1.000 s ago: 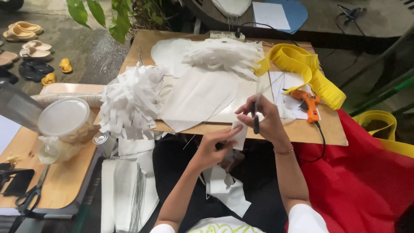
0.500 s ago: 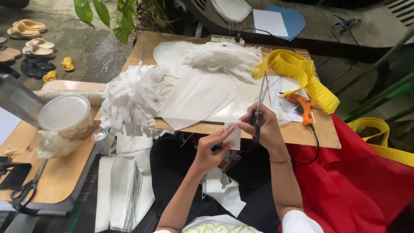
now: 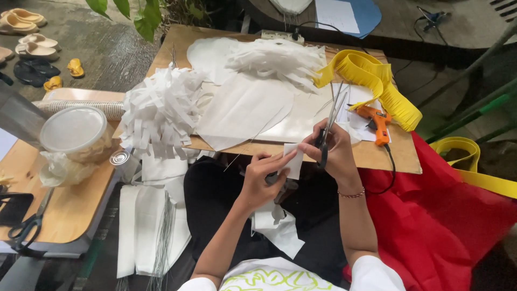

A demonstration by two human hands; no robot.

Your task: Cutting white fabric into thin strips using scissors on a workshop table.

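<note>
1. Outdoors, a wooden bench (image 3: 377,153) fills mid-frame, heaped with white paper.
2. Right hand (image 3: 335,151) has raised its scissors (image 3: 328,121) upright since earlier.
3. Left hand (image 3: 264,178) pinches a white paper strip (image 3: 293,160) at centre, ready for cutting.

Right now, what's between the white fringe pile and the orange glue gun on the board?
Head view: flat white cut sheets lie between the fringe pile and the glue gun; the scissors in the right hand cross there too.
</note>
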